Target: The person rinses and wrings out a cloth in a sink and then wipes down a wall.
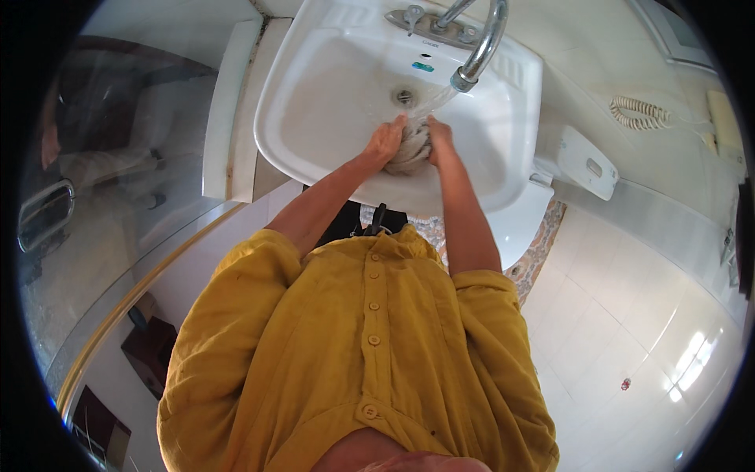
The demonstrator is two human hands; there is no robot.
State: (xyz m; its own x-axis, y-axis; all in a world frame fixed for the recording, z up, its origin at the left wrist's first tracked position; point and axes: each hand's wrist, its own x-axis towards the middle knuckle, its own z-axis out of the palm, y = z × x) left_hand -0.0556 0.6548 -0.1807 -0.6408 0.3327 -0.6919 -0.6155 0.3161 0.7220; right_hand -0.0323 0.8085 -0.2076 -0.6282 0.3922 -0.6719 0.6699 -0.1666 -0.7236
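A wet, bunched greyish cloth (pixel 411 152) lies low in the white washbasin (pixel 318 94), near its front wall. My left hand (pixel 386 141) grips the cloth on its left side, and my right hand (pixel 440 138) has hold of the right side. Water (pixel 433 103) streams from the curved chrome spout (pixel 486 50) onto the top of the cloth between my hands. Just beyond my fingers is the metal drain (pixel 404 96). Parts of the cloth are covered by my fingers and the running water.
The tap base (pixel 433 26) with its handles is mounted on the basin's back ledge. To the right stand a white toilet (pixel 519 230) and its cistern (pixel 587 162). A coiled cord (pixel 640 113) hangs on the wall. Glass with a gold-coloured edge strip (pixel 135 289) borders the left.
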